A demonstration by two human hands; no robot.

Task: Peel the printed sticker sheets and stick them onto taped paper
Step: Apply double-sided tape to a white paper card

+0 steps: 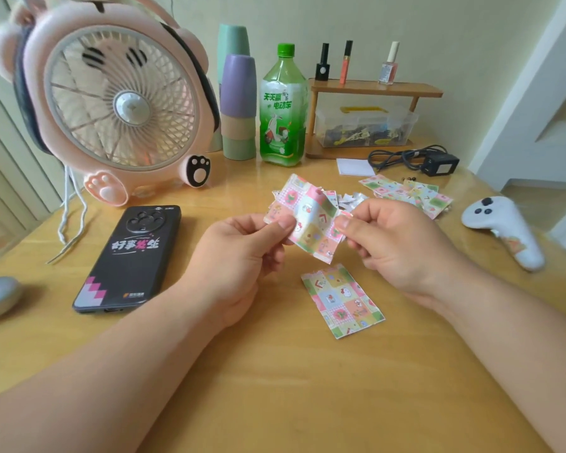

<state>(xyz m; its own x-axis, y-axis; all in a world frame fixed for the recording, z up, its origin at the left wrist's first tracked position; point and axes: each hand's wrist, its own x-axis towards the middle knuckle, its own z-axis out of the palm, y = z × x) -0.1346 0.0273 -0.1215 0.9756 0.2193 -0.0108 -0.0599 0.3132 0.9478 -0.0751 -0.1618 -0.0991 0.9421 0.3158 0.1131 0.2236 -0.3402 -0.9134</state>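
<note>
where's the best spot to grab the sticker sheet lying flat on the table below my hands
Pinch the flat sticker sheet at its near corner, coming in low from your side with the right hand, once free of the held sheet. It lies flat on the table, so there is nothing to grip from above; that corner's edge looks slightly lifted, probably enough for a fingernail.

Left hand (pixel 242 253), right hand (pixel 396 246) — pinching

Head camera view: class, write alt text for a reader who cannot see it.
A left hand and right hand pinch opposite edges of a patterned sticker sheet above a wooden table. A second sheet lies flat on it nearby; a phone and pink fan sit left.
</note>
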